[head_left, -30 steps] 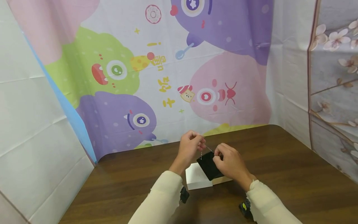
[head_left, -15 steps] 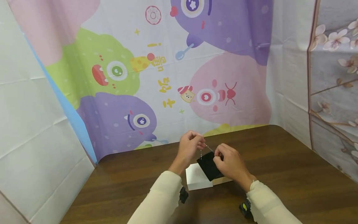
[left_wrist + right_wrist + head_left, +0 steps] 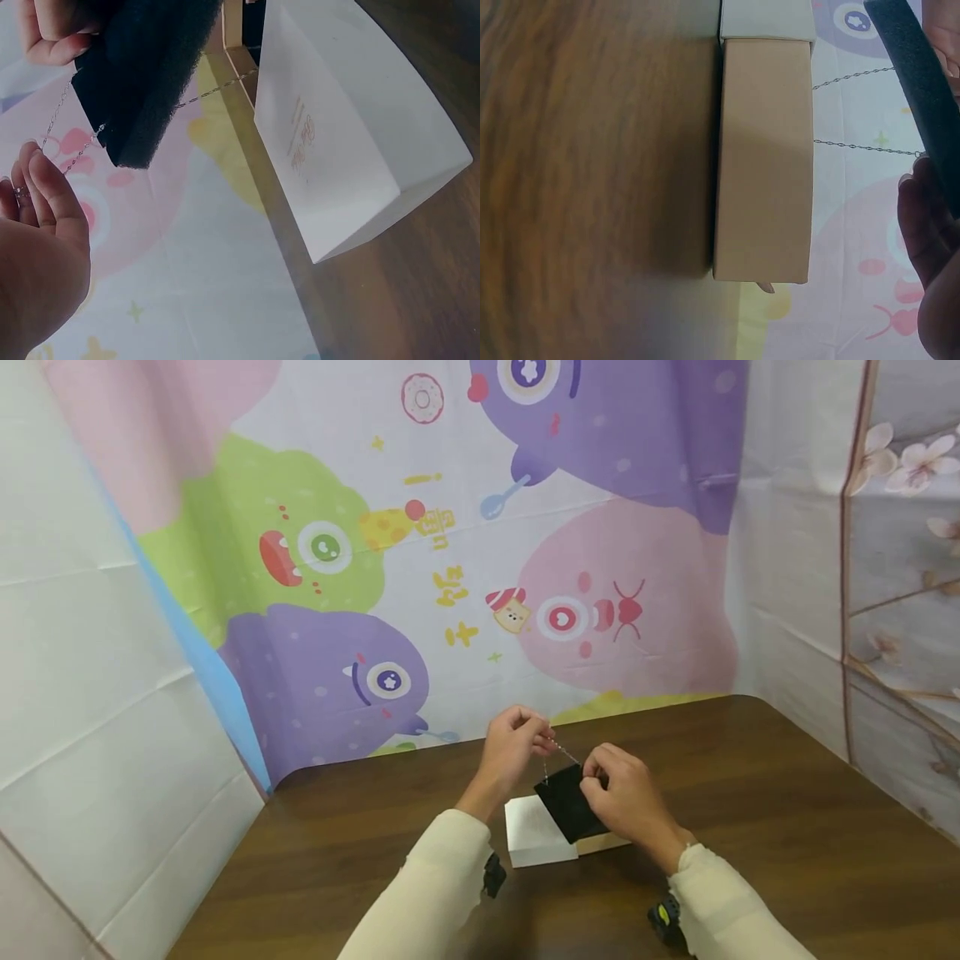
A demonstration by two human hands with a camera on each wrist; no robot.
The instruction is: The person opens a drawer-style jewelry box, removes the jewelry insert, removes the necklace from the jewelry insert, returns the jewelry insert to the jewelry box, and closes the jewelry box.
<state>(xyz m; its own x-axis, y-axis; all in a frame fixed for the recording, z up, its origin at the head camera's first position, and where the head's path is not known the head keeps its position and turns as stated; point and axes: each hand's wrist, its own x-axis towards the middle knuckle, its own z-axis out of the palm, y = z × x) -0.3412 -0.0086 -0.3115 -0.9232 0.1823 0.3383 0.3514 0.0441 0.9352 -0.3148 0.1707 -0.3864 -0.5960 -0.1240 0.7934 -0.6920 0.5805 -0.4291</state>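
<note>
My left hand [image 3: 513, 745] pinches a thin silver necklace chain [image 3: 54, 120] between thumb and fingers; a small shiny piece shows at the fingertips. The chain drops in two strands to the edge of a black, fuzzy-sided jewelry pad [image 3: 566, 802]. That pad is tilted and held at its upper right by my right hand [image 3: 628, 789], thumb and fingers on its edge. In the right wrist view, more chain strands span from the pad to behind a tan box [image 3: 765, 157]. The pad is above this box, which adjoins a white box part [image 3: 330, 127] with faint red lettering.
All this is over a dark wooden table [image 3: 390, 843]. Behind its far edge hangs a cartoon-printed cloth [image 3: 465, 568]. White sheeting [image 3: 97, 693] stands on the left, a flower-patterned panel [image 3: 900, 610] on the right.
The head view has shifted slightly, moving the whole scene a little to the right. Both hands keep their grips, with the pad and chain almost unmoved between them.
</note>
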